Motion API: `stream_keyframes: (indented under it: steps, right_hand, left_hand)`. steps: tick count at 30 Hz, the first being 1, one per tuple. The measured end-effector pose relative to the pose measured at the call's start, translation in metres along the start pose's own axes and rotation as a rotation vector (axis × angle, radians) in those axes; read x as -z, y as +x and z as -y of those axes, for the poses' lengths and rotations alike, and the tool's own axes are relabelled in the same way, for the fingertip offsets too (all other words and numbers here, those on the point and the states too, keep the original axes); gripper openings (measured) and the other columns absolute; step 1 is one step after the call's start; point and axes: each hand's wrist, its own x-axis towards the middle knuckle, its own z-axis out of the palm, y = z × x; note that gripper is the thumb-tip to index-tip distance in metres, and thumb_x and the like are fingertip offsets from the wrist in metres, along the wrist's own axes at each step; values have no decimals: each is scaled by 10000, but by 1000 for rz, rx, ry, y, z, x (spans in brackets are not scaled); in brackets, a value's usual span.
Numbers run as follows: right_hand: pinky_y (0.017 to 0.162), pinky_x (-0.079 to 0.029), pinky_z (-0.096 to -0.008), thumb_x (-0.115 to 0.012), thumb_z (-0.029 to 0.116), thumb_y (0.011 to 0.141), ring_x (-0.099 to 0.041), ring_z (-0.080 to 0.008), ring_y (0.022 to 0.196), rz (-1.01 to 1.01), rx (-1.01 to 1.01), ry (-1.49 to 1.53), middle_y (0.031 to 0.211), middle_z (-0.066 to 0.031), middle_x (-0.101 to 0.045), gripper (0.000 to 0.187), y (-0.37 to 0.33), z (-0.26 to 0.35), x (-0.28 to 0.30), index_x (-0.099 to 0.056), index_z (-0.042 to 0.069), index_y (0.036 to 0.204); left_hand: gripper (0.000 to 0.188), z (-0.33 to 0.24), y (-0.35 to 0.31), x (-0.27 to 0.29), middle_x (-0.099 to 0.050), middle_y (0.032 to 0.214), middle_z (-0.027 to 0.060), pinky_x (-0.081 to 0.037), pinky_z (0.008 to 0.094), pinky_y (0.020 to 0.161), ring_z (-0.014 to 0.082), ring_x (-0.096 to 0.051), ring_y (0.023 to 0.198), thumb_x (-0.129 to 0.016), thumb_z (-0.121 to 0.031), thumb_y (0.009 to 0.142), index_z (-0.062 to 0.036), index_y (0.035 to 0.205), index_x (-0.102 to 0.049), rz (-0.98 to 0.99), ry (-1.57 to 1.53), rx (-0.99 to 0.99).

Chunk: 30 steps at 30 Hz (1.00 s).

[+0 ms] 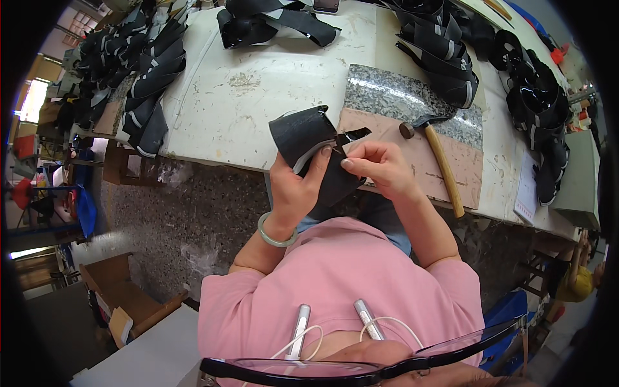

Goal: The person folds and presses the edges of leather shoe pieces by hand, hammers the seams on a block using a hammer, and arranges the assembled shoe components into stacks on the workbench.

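A black shoe upper (300, 132), curved round on itself with a grey inner edge, is held up in front of me at the table's near edge. My left hand (296, 184) is closed on it, thumb pressed on the grey edge and fingers behind. My right hand (383, 171) is pinched at the upper's right side, thumb and fingertips together below a glossy black flap. What exactly lies between those fingertips is too small to make out. Right of the hands, a hammer (443, 164) with a wooden handle rests on a slab (403, 129).
More black uppers (277, 26) lie on the white table (225, 84) at the back, with overlapping rows of black pieces (151, 84) on the left and curled ones (535, 103) on the right. A paper sheet (527, 187) lies near the right edge. A wooden box (126, 284) stands lower left.
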Motion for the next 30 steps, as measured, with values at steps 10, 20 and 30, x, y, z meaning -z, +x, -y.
stream_keyframes:
  steps: [10,20,30]
  right_hand:
    - [579,-477,-216,-679,98,846,-598,-84,674,318,-176,119,804,-45,-657,157,51,-1,-48,-665,-25,942]
    - [597,-450,-218,-582,172,916,-567,-73,670,201,-200,-171,760,-14,-615,179,34,-45,-72,-637,2,918]
    - [784,-449,-387,-727,229,780,-565,-330,890,-796,197,-1569,944,-153,-587,353,-47,-2,133,-622,-12,1016]
  left_hand:
    - [272,-35,-14,53,-675,928,84,-500,268,734,131,-632,823,-681,-95,842,18,1065,-574,-188,221,0]
    - [208,-9,-27,101,-670,789,141,-502,292,636,116,-632,736,-593,-126,883,41,1000,-630,4,421,371]
    - [248,63,28,8,-606,832,113,-506,263,473,155,-633,638,-614,-83,830,79,1015,-583,448,187,524]
